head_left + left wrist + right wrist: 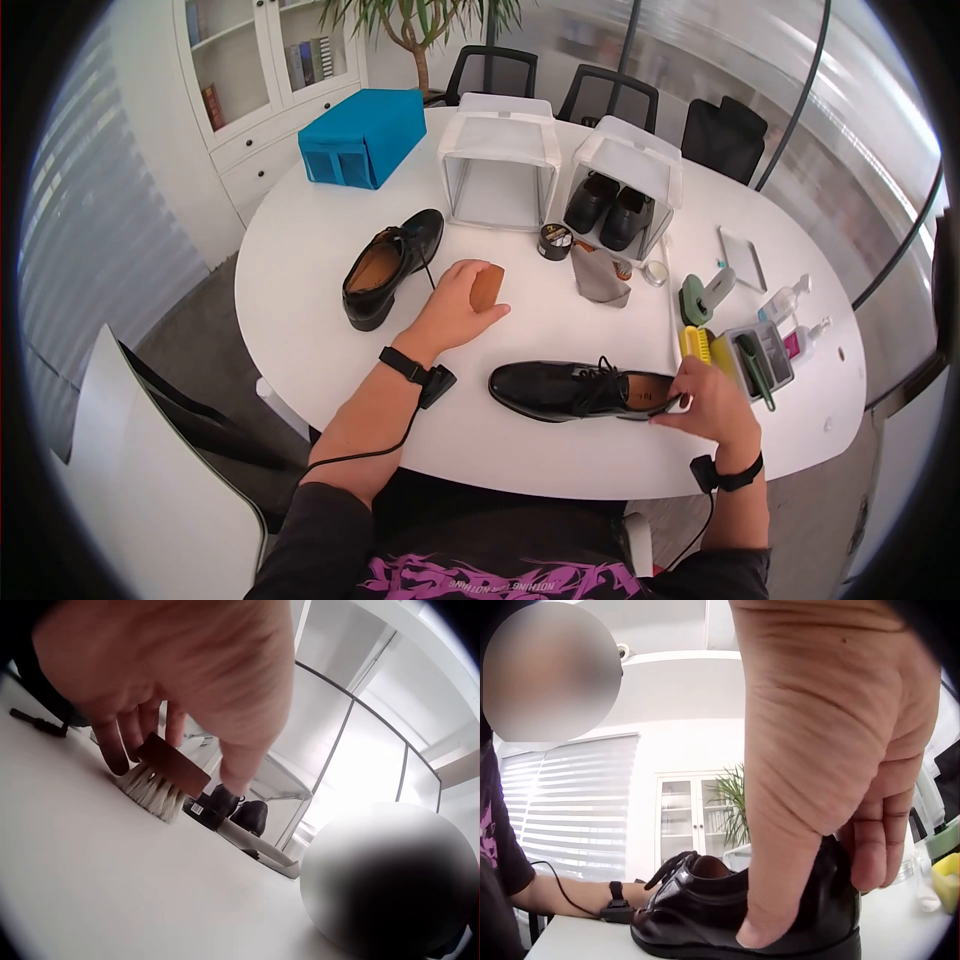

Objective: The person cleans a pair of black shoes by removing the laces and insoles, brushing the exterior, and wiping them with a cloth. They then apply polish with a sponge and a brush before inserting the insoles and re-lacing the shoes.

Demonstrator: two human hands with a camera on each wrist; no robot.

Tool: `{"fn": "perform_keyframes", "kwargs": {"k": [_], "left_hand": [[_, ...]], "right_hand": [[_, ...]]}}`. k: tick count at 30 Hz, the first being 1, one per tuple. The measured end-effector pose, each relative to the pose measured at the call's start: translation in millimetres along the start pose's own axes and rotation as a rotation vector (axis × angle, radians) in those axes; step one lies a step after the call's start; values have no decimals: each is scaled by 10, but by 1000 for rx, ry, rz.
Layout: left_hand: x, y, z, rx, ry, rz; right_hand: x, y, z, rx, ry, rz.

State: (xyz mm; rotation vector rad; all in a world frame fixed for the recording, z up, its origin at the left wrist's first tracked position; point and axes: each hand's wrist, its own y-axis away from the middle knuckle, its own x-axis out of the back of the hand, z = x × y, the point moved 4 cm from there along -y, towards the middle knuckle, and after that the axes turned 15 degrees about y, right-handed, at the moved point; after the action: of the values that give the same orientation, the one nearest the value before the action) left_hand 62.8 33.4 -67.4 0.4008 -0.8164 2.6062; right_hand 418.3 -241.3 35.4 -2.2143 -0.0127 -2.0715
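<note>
A short wooden-backed brush (pixel 487 288) with pale bristles stands bristles down on the white table (pixel 450 340). Close about it is my left hand (pixel 455 305), its fingers along one side of the wooden back. In the left wrist view the thumb (pixel 236 776) stands apart from the brush (pixel 174 766). My right hand (pixel 715 402) pinches the heel end of a black lace-up shoe (pixel 545 388), whose toe points left. In the right wrist view, thumb and fingers straddle the heel of this shoe (pixel 705 911). A matching shoe (pixel 390 265) lies beyond my left forearm.
At the back stand a blue box (pixel 365 135) and two white shoe boxes, the right one (pixel 630 150) holding black shoes (pixel 610 212). A polish tin (pixel 555 241), a grey cloth (pixel 600 278), a yellow brush (pixel 695 343), a grey caddy (pixel 760 355) and pump bottles (pixel 785 300) line the right side.
</note>
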Motion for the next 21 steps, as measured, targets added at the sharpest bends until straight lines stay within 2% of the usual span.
{"fn": "perform_keyframes", "kwargs": {"k": [2, 4, 7, 10, 11, 14, 17, 19, 21], "left_hand": [[-25, 29, 1, -50, -48, 17], [-4, 36, -102, 144, 0, -10], [34, 26, -54, 203, -8, -19], [43, 32, -51, 228, -1, 0], [56, 26, -3, 223, -3, 6], [88, 36, 45, 296, -4, 26], [99, 34, -7, 356, -69, -11], [76, 34, -23, 391, -99, -52], [40, 42, -25, 377, -118, -53]], "right_hand": [[39, 86, -59, 33, 58, 10], [77, 149, -113, 83, 102, 32], [77, 225, -180, 147, 125, 14], [73, 256, -188, 205, 214, -134], [100, 254, -210, 208, 218, -128], [174, 235, -264, 171, 94, -156], [275, 136, -362, 155, -8, -79], [329, 19, -367, 79, -192, 93], [399, -151, -487, 67, -192, 97]]}}
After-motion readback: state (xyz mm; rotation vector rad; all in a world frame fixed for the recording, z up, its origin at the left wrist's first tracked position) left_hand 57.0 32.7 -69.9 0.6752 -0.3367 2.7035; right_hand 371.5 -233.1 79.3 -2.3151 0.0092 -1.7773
